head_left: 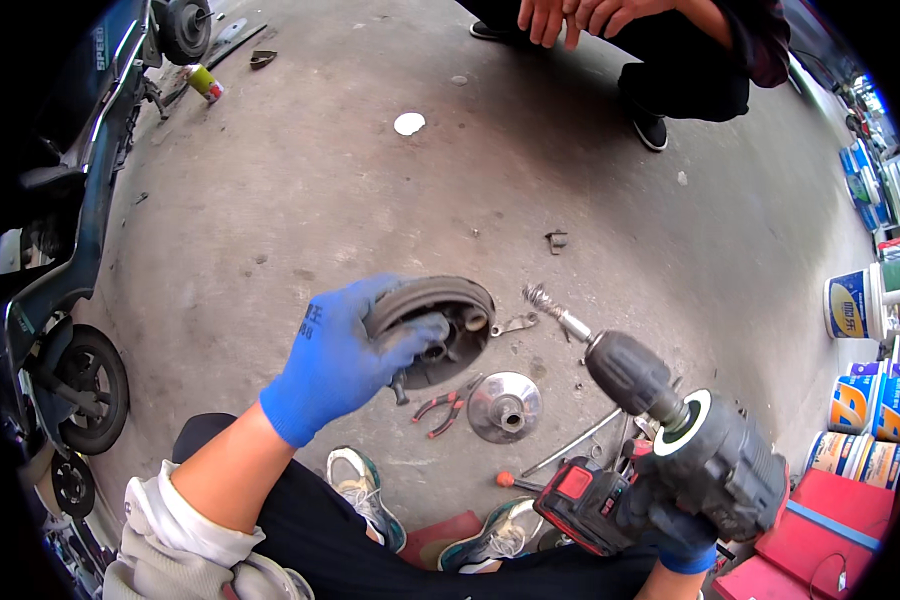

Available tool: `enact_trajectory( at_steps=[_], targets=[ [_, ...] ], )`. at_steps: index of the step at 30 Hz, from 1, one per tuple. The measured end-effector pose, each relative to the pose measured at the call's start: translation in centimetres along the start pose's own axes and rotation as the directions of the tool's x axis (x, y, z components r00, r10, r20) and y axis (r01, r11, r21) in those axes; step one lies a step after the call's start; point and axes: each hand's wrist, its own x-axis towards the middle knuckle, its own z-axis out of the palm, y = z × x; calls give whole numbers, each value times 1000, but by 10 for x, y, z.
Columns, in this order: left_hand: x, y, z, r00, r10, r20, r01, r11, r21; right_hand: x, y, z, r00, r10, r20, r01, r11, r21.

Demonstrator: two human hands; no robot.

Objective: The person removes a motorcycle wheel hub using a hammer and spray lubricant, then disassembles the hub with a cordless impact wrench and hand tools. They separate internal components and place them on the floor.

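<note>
My left hand [335,350], in a blue glove, is closed on a dark round brake backing plate [467,348], held tilted above the floor with its hollow side showing. My right hand [675,530], gloved too, grips a black cordless drill [720,470] with a red-and-black battery [580,500]. From its chuck [630,370] a bit with a coiled, brush-like metal tip [538,296] points up and left, apart from the plate. Below the plate lie red-handled pliers [440,405] and a shiny round metal disc [508,408] with a central hub.
Across from me a person [690,85] crouches, hands together. A scooter [80,230] stands at left, near a spray can [205,83]. Paint buckets [855,305] and a red box [830,520] line the right. A long metal rod [570,445] and a small bracket [557,241] lie on the floor.
</note>
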Motion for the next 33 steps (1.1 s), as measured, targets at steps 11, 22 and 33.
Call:
enact_trajectory(
  at_steps=[11, 22, 33],
  targets=[
    [7, -10, 1, 989, -149, 18, 148, 987, 57, 16, 43, 10, 981, -193, -31, 158, 874, -459],
    [8, -8, -5, 990, -135, 27, 129, 979, 159, 22, -1, 55, 971, 212, -110, -193, 967, 168],
    [5, -28, 2, 953, 274, 126, -301, 877, 375, 18, 15, 18, 993, 89, -81, -100, 986, -131]
  ],
)
